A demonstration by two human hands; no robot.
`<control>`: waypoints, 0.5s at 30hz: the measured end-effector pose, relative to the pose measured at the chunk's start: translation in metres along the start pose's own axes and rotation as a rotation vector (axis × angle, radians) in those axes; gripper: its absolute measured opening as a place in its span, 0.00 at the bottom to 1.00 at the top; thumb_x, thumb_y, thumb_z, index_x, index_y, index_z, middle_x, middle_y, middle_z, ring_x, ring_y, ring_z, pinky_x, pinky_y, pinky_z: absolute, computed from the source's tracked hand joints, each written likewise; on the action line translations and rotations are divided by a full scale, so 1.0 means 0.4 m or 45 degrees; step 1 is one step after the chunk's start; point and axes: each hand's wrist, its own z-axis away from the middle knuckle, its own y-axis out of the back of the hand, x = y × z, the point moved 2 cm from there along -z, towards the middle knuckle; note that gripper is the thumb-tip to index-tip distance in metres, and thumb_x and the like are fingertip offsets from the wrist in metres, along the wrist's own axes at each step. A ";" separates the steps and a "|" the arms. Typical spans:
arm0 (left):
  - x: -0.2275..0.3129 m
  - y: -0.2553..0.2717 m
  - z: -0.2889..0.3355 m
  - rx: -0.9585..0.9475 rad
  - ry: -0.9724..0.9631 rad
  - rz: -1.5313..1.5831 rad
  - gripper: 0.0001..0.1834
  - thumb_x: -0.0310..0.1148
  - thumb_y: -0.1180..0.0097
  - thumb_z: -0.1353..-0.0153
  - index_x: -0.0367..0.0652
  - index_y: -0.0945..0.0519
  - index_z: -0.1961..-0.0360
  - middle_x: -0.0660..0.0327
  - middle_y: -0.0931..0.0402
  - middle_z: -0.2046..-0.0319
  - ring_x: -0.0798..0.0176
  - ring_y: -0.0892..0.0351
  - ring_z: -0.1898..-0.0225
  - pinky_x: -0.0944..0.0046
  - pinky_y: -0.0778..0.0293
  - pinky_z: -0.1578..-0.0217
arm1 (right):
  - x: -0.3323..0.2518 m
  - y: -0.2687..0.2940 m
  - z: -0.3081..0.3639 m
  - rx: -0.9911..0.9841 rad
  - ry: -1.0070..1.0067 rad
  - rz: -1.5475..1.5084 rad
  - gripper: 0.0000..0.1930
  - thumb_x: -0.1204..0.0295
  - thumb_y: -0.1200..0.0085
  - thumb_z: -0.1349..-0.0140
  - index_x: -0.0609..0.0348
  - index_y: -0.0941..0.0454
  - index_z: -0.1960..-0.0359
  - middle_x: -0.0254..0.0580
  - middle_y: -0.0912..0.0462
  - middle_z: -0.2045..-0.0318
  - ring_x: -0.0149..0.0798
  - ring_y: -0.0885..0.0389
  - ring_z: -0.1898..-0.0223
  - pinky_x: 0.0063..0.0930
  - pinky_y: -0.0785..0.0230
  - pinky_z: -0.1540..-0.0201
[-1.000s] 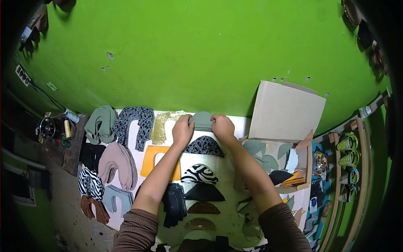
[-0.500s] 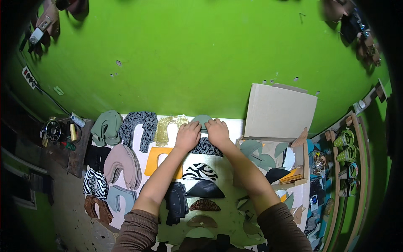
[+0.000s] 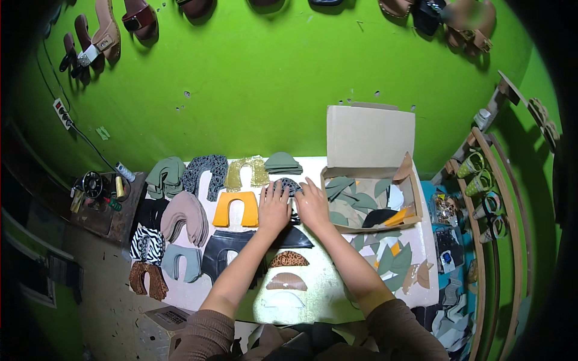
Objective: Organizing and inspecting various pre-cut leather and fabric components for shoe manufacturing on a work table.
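My left hand (image 3: 274, 207) and my right hand (image 3: 312, 207) rest side by side at a stack of black-and-grey patterned half-moon pieces (image 3: 288, 184). Their fingers are stretched out over its two sides, and neither hand grasps anything. Just beyond lies a stack of green half-moon pieces (image 3: 283, 163). Nearer to me, below the hands, come a black half-moon piece (image 3: 293, 238), a leopard-print one (image 3: 289, 259), a brown one (image 3: 286, 281) and a pale one (image 3: 284, 299). A zebra-print piece is mostly hidden under my hands. Left of them sits a yellow U-shaped stack (image 3: 236, 209).
More U-shaped stacks, such as a pink one (image 3: 183, 216) and a gold one (image 3: 247, 172), cover the table's left. An open cardboard box (image 3: 367, 228) with loose cut pieces stands on the right, green scraps (image 3: 394, 265) before it. Sandals hang on the wall and rack (image 3: 478, 259).
Both hands have left the green half-moon stack and come nearer to me, onto the black-and-grey patterned one. The view has shifted too, showing more of the wall's sandals.
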 end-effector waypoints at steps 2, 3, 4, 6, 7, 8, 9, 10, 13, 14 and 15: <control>0.050 0.014 0.062 -0.070 0.098 0.026 0.26 0.40 0.49 0.47 0.44 0.31 0.46 0.50 0.40 0.42 0.49 0.45 0.39 0.49 0.55 0.38 | 0.019 0.034 0.074 0.121 0.048 -0.101 0.16 0.80 0.49 0.56 0.56 0.23 0.61 0.50 0.33 0.47 0.51 0.46 0.37 0.44 0.52 0.37; 0.077 0.019 0.086 -0.083 0.114 0.068 0.26 0.40 0.49 0.47 0.45 0.31 0.46 0.51 0.42 0.41 0.50 0.46 0.38 0.48 0.57 0.38 | 0.039 0.052 0.110 0.117 0.000 -0.087 0.16 0.81 0.50 0.55 0.57 0.24 0.61 0.51 0.33 0.47 0.52 0.44 0.38 0.46 0.51 0.38; 0.103 0.026 0.103 -0.063 0.090 0.072 0.26 0.41 0.49 0.47 0.45 0.31 0.46 0.52 0.42 0.41 0.50 0.47 0.38 0.46 0.58 0.38 | 0.066 0.071 0.140 0.111 -0.027 -0.073 0.16 0.80 0.52 0.53 0.58 0.23 0.61 0.53 0.33 0.47 0.53 0.44 0.38 0.46 0.51 0.38; 0.164 0.047 0.149 -0.058 0.034 0.051 0.26 0.42 0.48 0.47 0.46 0.30 0.46 0.54 0.42 0.40 0.50 0.48 0.37 0.40 0.60 0.40 | 0.108 0.126 0.210 0.141 -0.063 -0.087 0.15 0.80 0.55 0.52 0.59 0.23 0.61 0.55 0.33 0.47 0.54 0.45 0.39 0.47 0.52 0.38; 0.192 0.054 0.171 -0.074 0.009 0.055 0.25 0.41 0.48 0.47 0.48 0.30 0.47 0.54 0.43 0.40 0.47 0.50 0.37 0.33 0.62 0.42 | 0.128 0.140 0.248 0.108 -0.092 -0.082 0.14 0.79 0.54 0.51 0.60 0.24 0.61 0.55 0.34 0.47 0.54 0.44 0.39 0.47 0.52 0.38; 0.215 0.062 0.181 -0.103 0.016 0.061 0.25 0.41 0.48 0.48 0.49 0.29 0.47 0.54 0.43 0.40 0.46 0.52 0.37 0.31 0.63 0.43 | 0.145 0.155 0.277 0.078 -0.105 -0.100 0.14 0.79 0.54 0.50 0.60 0.24 0.60 0.54 0.34 0.47 0.54 0.44 0.39 0.47 0.52 0.38; 0.236 0.065 0.191 -0.131 0.024 0.066 0.25 0.41 0.48 0.48 0.50 0.29 0.47 0.54 0.43 0.40 0.45 0.53 0.36 0.28 0.64 0.44 | 0.161 0.168 0.310 0.049 -0.118 -0.117 0.14 0.79 0.54 0.49 0.60 0.25 0.59 0.53 0.34 0.47 0.54 0.44 0.39 0.48 0.52 0.38; 0.253 0.062 0.202 -0.150 0.022 0.085 0.25 0.40 0.47 0.49 0.51 0.29 0.47 0.53 0.44 0.39 0.43 0.55 0.36 0.27 0.65 0.45 | 0.180 0.176 0.343 0.042 -0.124 -0.113 0.14 0.79 0.54 0.49 0.60 0.25 0.59 0.53 0.34 0.47 0.54 0.44 0.39 0.48 0.52 0.38; 0.311 0.054 0.203 -0.109 0.046 0.070 0.25 0.38 0.47 0.49 0.51 0.29 0.47 0.54 0.45 0.39 0.43 0.56 0.35 0.27 0.65 0.45 | 0.244 0.204 0.426 0.059 -0.183 -0.131 0.15 0.78 0.54 0.48 0.58 0.26 0.57 0.50 0.33 0.47 0.53 0.43 0.39 0.47 0.52 0.38; 0.336 0.060 0.200 -0.081 0.037 0.073 0.25 0.38 0.47 0.50 0.50 0.29 0.48 0.54 0.46 0.38 0.43 0.56 0.35 0.26 0.64 0.45 | 0.265 0.218 0.446 0.082 -0.201 -0.142 0.16 0.78 0.55 0.47 0.58 0.26 0.56 0.50 0.33 0.48 0.53 0.43 0.39 0.48 0.53 0.38; 0.363 0.058 0.202 -0.088 0.043 0.081 0.25 0.38 0.47 0.50 0.50 0.29 0.48 0.54 0.46 0.38 0.43 0.56 0.35 0.26 0.64 0.45 | 0.285 0.230 0.464 0.106 -0.219 -0.152 0.16 0.78 0.55 0.47 0.58 0.26 0.55 0.49 0.32 0.48 0.53 0.43 0.39 0.48 0.53 0.38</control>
